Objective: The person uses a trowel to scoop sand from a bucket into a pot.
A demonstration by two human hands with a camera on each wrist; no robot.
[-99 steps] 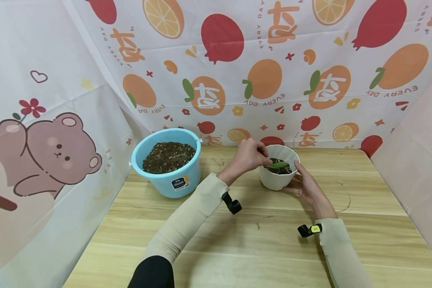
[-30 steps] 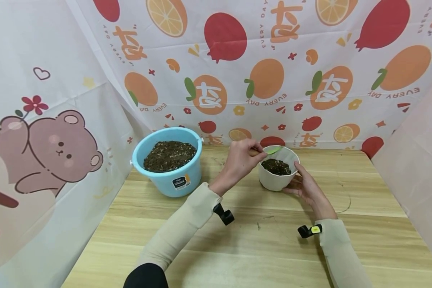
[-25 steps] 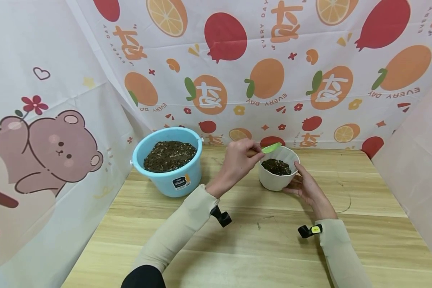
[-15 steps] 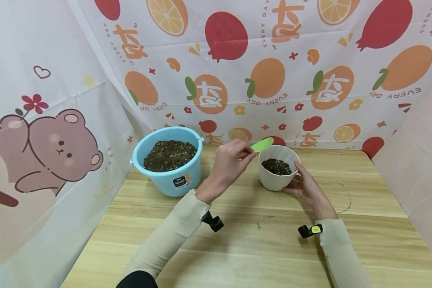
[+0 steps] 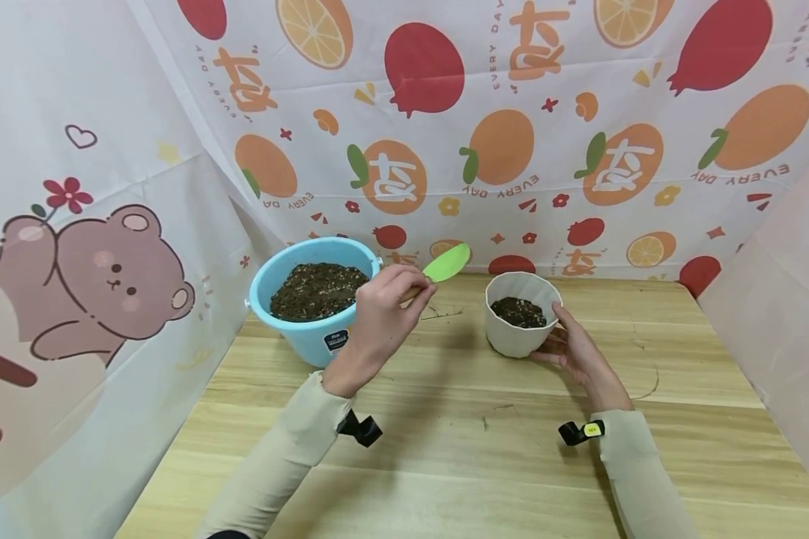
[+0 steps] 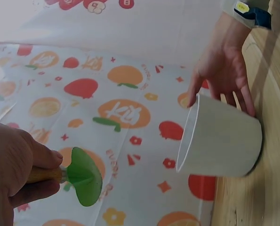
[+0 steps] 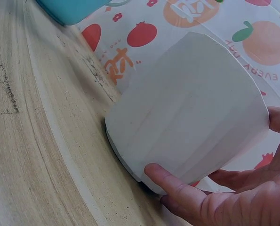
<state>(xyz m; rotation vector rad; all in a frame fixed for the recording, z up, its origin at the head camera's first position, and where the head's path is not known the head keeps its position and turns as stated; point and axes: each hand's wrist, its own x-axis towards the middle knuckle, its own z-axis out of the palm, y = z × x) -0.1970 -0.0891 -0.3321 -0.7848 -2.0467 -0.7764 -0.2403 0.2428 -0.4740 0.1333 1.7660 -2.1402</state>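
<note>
My left hand (image 5: pixel 380 318) grips a small garden trowel by its wooden handle, raised over the table beside the bucket's right side. The trowel's green blade (image 5: pixel 447 262) points up and to the right; no soil shows on it. A white faceted flower pot (image 5: pixel 512 340) stands upright on the table with dark soil (image 5: pixel 519 312) in its lower part. From the right, my right hand (image 5: pixel 576 352) holds this pot, thumb at the rim and fingers low on its wall, as the right wrist view also shows.
A light-blue bucket (image 5: pixel 310 333) of dark soil stands at the back left, partly behind the left hand. Fine soil crumbs and dark marks lie on the wooden table (image 5: pixel 485 479). A fruit-print cloth (image 5: pixel 505 75) hangs behind, close to the table's back edge.
The trowel has come out of the white pot, lifted and moved left with my left hand toward the bucket. My right hand and the pot have stayed in place.
</note>
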